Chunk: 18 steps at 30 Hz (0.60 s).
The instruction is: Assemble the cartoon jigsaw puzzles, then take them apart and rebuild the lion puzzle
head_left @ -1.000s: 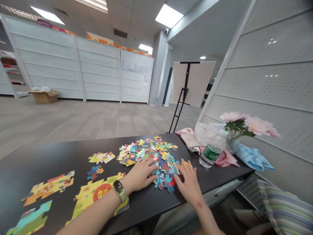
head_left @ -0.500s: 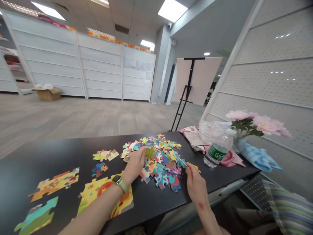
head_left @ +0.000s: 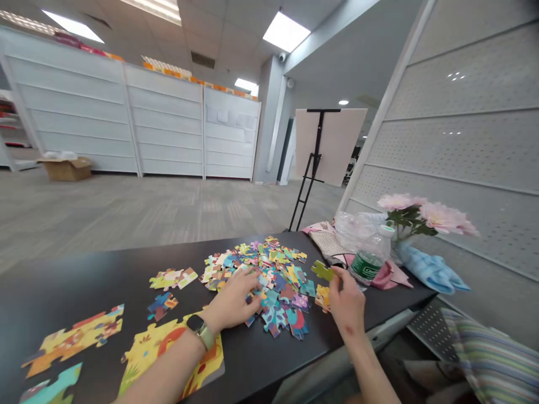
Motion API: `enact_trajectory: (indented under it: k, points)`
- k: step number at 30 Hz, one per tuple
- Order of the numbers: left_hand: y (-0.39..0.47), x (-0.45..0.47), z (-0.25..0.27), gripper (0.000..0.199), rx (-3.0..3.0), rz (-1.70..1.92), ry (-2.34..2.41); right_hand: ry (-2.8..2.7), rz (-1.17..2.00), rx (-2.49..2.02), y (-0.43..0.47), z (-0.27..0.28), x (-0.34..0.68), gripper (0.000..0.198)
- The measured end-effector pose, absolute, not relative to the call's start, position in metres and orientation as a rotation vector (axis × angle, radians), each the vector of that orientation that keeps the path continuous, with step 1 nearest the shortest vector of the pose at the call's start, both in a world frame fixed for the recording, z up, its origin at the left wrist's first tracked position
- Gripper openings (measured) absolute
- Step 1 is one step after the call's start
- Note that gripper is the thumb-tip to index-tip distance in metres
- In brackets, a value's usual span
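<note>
My left hand (head_left: 236, 297), with a watch at the wrist, rests over the near left side of a heap of puzzle pieces (head_left: 275, 280). Its fingers are stretched out and partly apart, touching the pieces, with nothing visibly gripped. To the right of the heap, my right hand (head_left: 347, 297) pinches a green puzzle piece (head_left: 322, 271) between thumb and fingers. Just under it, a yellow piece (head_left: 322, 297) lies by the fingers. A partly joined yellow puzzle section (head_left: 147, 348) with an orange animal lies partly hidden below my left forearm.
Joined strips (head_left: 80, 336), a teal-green section (head_left: 54, 387) and small clusters (head_left: 172, 278) lie left on the black table (head_left: 105, 275). At right stand a water bottle (head_left: 370, 258) and pink flowers (head_left: 442, 216), beside a blue cloth (head_left: 433, 269). An easel (head_left: 315, 146) stands behind.
The green piece by my left fingertips no longer shows there; that hand has lowered and spread over the heap. My right hand now holds a green piece face-up. The view has shifted slightly.
</note>
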<state>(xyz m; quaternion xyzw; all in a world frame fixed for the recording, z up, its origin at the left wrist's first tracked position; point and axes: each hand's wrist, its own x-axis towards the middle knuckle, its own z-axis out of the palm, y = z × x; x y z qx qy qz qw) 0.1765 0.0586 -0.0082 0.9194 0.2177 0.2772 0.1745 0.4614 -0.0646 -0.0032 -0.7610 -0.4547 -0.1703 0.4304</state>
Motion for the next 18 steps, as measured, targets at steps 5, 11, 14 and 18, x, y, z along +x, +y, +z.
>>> enact_trajectory:
  k: [5, 11, 14, 18]
  points:
    - [0.052, 0.183, -0.003, 0.020, 2.613, 0.809, 0.619, -1.744, -0.214, -1.837, -0.035, 0.000, 0.450, 0.037]
    - [0.050, 0.217, 0.011, 0.052, 2.805, 0.579, 0.490, -1.776, -0.118, -1.920, -0.010, -0.017, 0.450, 0.037]
    - [0.051, 0.231, 0.014, 0.049, 2.853, 0.462, 0.472, -1.637, -0.181, -1.944, -0.011, -0.021, 0.464, 0.040]
    - [0.050, 0.223, 0.017, 0.029, 2.871, 0.481, 0.424, -1.503, -0.247, -1.955, -0.019, -0.018, 0.468, 0.046]
